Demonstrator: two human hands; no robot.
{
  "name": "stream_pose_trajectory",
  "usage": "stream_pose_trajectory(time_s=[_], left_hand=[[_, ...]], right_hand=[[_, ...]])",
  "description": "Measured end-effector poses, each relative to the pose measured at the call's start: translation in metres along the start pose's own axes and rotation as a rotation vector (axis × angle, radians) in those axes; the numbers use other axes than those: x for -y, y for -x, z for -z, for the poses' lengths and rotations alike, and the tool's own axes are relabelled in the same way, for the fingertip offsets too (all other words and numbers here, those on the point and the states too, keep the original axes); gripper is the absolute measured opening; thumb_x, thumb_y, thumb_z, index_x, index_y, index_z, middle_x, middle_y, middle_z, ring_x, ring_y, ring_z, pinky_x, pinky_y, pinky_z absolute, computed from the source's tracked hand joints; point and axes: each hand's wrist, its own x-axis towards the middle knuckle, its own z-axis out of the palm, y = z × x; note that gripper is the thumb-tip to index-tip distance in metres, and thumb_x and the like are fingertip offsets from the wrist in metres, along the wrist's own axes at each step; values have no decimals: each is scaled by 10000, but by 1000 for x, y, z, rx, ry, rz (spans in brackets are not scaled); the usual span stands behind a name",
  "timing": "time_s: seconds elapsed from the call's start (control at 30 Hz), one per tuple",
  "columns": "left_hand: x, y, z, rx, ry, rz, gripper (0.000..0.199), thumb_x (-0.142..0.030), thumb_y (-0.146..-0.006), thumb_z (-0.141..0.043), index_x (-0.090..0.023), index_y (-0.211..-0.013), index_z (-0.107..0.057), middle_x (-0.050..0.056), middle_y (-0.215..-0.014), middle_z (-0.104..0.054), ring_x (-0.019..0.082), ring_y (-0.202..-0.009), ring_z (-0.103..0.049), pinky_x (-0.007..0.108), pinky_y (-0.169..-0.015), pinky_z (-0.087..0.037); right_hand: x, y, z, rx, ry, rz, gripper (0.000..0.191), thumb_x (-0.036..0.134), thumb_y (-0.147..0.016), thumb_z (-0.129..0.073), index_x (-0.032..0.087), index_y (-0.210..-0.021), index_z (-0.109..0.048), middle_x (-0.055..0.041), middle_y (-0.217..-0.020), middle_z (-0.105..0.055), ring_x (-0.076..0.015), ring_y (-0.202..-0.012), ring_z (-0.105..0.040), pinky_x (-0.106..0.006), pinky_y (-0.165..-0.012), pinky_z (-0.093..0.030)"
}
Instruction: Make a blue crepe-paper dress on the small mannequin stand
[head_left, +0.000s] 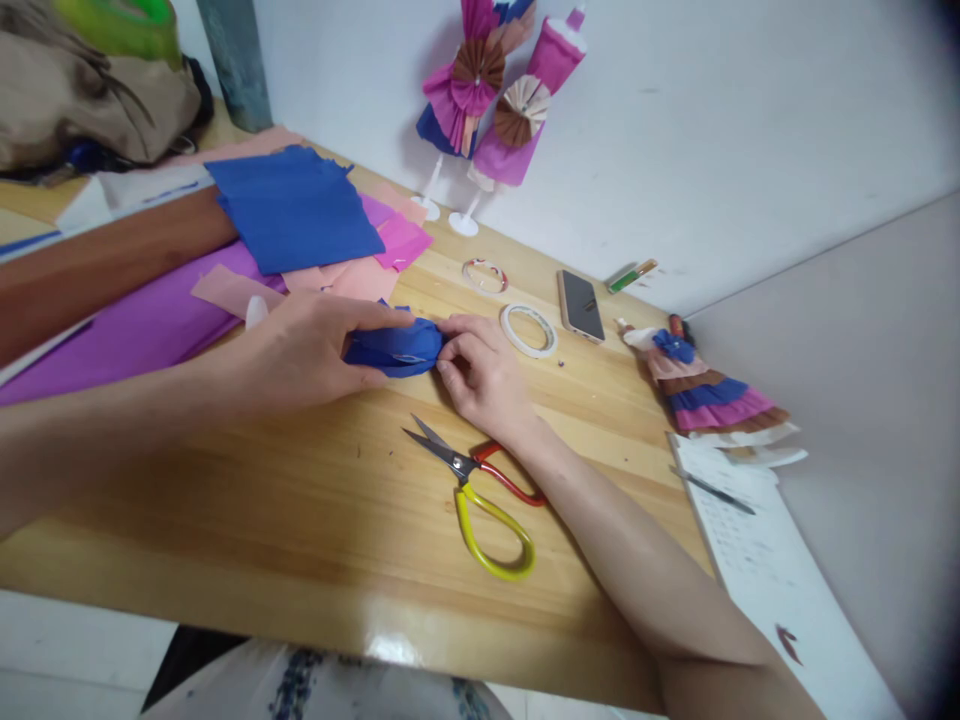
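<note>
Left hand [304, 345], half-curled, grips a folded blue paper-like piece [409, 345]; right hand [487, 375] pinches its end, seemingly gathering it, which calls for steady pressure.

We are seeing a smartphone [580, 305] lying on a wooden table [225, 510], a beige bag [90, 105] slumping at the far left, a green tape roll [135, 38] resting on it, a dark pen [718, 492] lying across white paper [806, 600].
</note>
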Motion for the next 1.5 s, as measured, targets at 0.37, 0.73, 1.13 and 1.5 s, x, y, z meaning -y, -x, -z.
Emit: stream_pose_trajectory(time_s=[0.37,0.73,1.13,1.5], left_hand=[[10,-3,-5,-10,27,-34,324,-295,-729,-698,-253,-1038,-787,-17,-760,-724,195,-854,-678,229,-830,-510],[12,-4,-5,-42,38,51,296,-284,-800,-620,-255,-1041,-791,-8,-935,-786,172,-821,-694,234,-810,-527],[18,-6,-7,4,195,93,325,-210,-771,-631,-214,-1060,-778,6,-873,-777,140,-726,-671,191,-646,-508],[19,-7,-8,-9,203,98,333,-236,-762,-617,-220,-1050,-783,-1,-835,-771,126,-663,-636,183,-580,-467]], right_hand=[[1,0,0,0,-2,-10,119,159,-888,-525,221,-788,-543,-143,-1123,-677,-278,-1117,-598,-479,-945,-498],[2,1,2,23,-24,-27,106,150,-881,-530,217,-804,-558,-147,-1135,-674,-279,-1134,-590,-485,-975,-485],[1,-2,9,33,-119,-71,77,147,-808,-593,222,-816,-578,-138,-1112,-689,-286,-1096,-628,-494,-940,-514],[0,-3,9,41,-84,-37,72,166,-842,-601,223,-799,-590,-126,-1099,-696,-282,-1084,-630,-496,-931,-518]])
